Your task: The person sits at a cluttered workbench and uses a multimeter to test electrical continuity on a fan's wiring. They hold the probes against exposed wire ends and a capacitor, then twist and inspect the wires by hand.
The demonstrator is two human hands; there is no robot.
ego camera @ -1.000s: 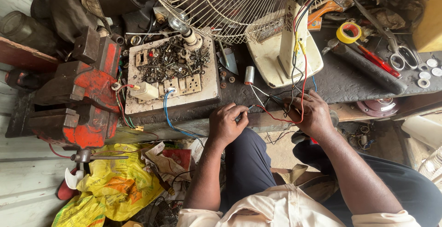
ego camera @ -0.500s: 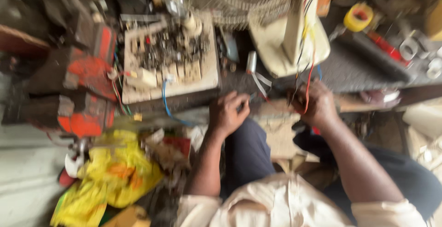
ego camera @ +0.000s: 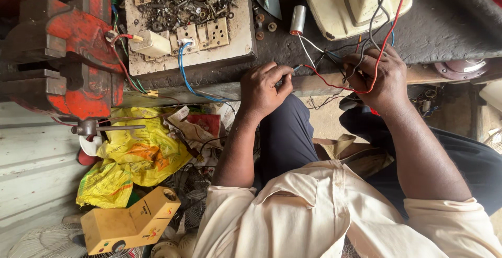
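- A dark, worn bench [ego camera: 444,27] runs across the top, its wooden front edge scuffed.
- A red vise [ego camera: 68,54] is fixed at the bench's left end.
- Below it, a pale ribbed metal sheet [ego camera: 31,174] covers the left side.
- Crumpled yellow bags [ego camera: 130,158] and a yellow box [ego camera: 130,226] litter the floor.
- Soft daylight, no hard shadows.

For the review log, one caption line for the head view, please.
Left hand and right hand hold wires at a bench edge, beside a red vise.
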